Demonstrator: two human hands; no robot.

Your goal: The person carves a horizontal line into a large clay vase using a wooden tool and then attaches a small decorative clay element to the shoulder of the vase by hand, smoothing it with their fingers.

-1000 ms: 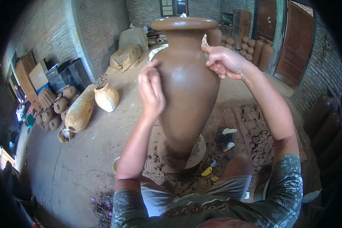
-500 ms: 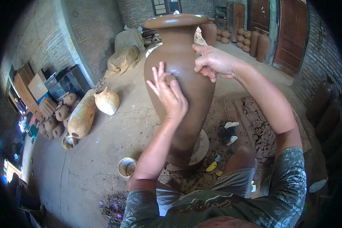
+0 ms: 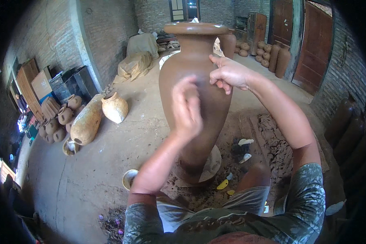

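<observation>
A tall brown clay vase (image 3: 193,69) with a broad flared rim and narrow foot stands upright in front of me on a round base (image 3: 212,167). My left hand (image 3: 187,107) is in front of the vase's belly, slightly smeared by motion. Its fingers are stretched upward, and I see nothing held in them. At the right side of the vase's shoulder is my right hand (image 3: 231,74), one finger pointing along the clay and the others curled in. Whatever may be between its curled fingers is hidden.
A pale bowl (image 3: 129,179) sits on the floor by my left forearm. Several clay pots (image 3: 65,116) and a long jar (image 3: 86,122) lie at the left. Wet clay (image 3: 274,138) is spread at the right, near white scraps (image 3: 245,142) and a yellow piece (image 3: 222,185).
My left hand has turned edge-on, its spread fingers coming together. My right hand stays by the shoulder, slightly lower in view. The whole view has shifted a little.
</observation>
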